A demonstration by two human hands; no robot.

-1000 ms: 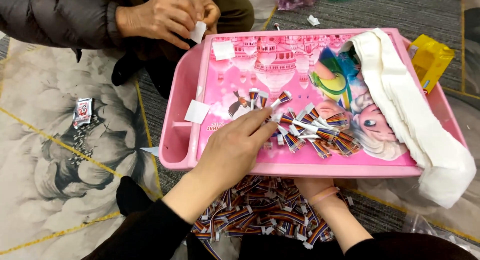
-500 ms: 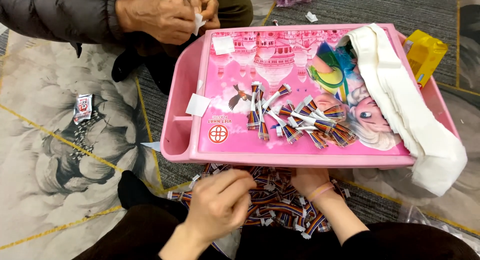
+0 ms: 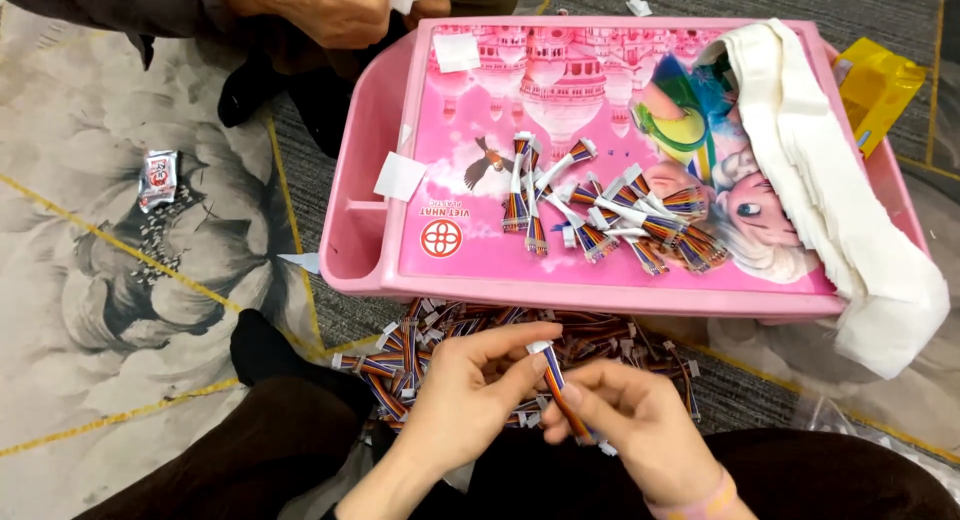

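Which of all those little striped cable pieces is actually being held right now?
The striped cable piece pinched between the left hand and right hand. The others lie loose: one bunch on the pink tray, another heap on the floor under the hands.

pink tray (image 3: 365, 220), rainbow-striped cable (image 3: 556, 385), white cloth (image 3: 850, 230)

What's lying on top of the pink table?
On the pink table lie a bunch of striped cable pieces, two white paper squares, and a folded white cloth strip along the right side. The cloth hides whatever lies under it.
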